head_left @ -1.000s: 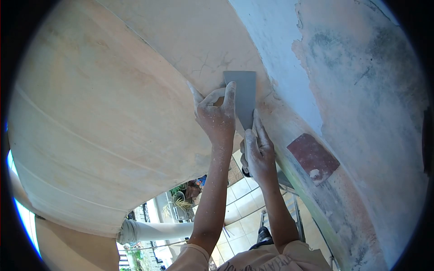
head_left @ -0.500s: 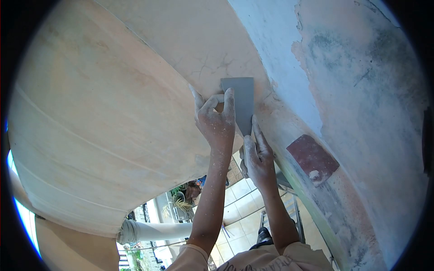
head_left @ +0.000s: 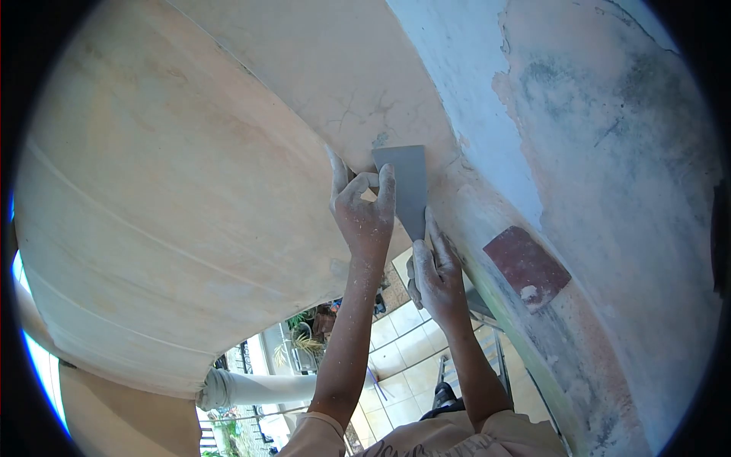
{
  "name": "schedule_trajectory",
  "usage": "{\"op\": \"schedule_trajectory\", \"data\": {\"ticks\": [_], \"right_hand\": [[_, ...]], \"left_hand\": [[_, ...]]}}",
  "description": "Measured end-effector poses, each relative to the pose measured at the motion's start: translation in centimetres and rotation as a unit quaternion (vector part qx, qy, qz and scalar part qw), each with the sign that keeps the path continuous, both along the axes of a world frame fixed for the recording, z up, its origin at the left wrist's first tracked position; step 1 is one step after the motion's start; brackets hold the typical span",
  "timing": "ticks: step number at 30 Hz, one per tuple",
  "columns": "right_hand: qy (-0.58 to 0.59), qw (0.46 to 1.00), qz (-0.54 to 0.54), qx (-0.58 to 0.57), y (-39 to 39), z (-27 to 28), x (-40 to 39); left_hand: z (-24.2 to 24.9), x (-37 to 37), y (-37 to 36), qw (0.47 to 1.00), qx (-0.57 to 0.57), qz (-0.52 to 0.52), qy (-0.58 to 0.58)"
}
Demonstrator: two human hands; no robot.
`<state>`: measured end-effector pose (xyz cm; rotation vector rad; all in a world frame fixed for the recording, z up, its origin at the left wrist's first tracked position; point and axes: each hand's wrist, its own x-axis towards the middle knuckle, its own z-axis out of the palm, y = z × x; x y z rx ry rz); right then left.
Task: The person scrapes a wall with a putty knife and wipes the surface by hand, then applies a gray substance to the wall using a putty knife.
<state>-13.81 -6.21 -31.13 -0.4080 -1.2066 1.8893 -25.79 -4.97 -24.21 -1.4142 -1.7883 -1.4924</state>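
A grey, flat-bladed scraper lies against the plastered surface, its wide edge up. My right hand, dusty with white powder, is closed round the scraper's narrow lower end. My left hand is beside the blade, its thumb at the blade's left edge, one finger curled and another stretched up along the plaster edge. Whether the curled finger pinches something small cannot be made out. A small grey patch shows just above the blade, near fine cracks.
A dark red sheet with a white lump lies on the ledge at the right. The blue-white wall has peeling paint. Far below are a tiled floor, a ladder, potted plants and a white column.
The scraper and both hands have moved slightly down the surface. The grey patch above the blade has come into view.
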Motion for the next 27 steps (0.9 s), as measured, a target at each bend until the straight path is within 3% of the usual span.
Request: {"op": "schedule_trajectory", "data": {"ticks": [11,15,18,21,24,27], "right_hand": [[-0.006,0.998,-0.014,0.054,0.2,-0.9,-0.2],[-0.004,0.999,-0.007,0.032,0.5,-0.4,-0.2],[-0.011,0.998,-0.017,0.055,0.3,-0.5,-0.1],[-0.016,0.997,-0.036,0.072,0.2,-0.6,-0.2],[-0.014,0.996,-0.047,0.079,0.8,-0.5,-0.7],[-0.042,0.997,-0.026,0.064,0.3,-0.3,0.4]], "left_hand": [[-0.6,0.0,0.0,0.999,0.028,0.016,0.007],[-0.2,0.6,0.0,0.996,0.017,-0.002,-0.084],[0.1,0.2,0.1,0.998,0.006,0.051,0.035],[-0.6,0.3,-0.1,0.997,0.043,-0.039,-0.054],[0.5,0.3,-0.2,0.999,-0.011,0.036,-0.015],[0.0,0.0,-0.1,1.000,0.018,0.017,-0.005]]}}
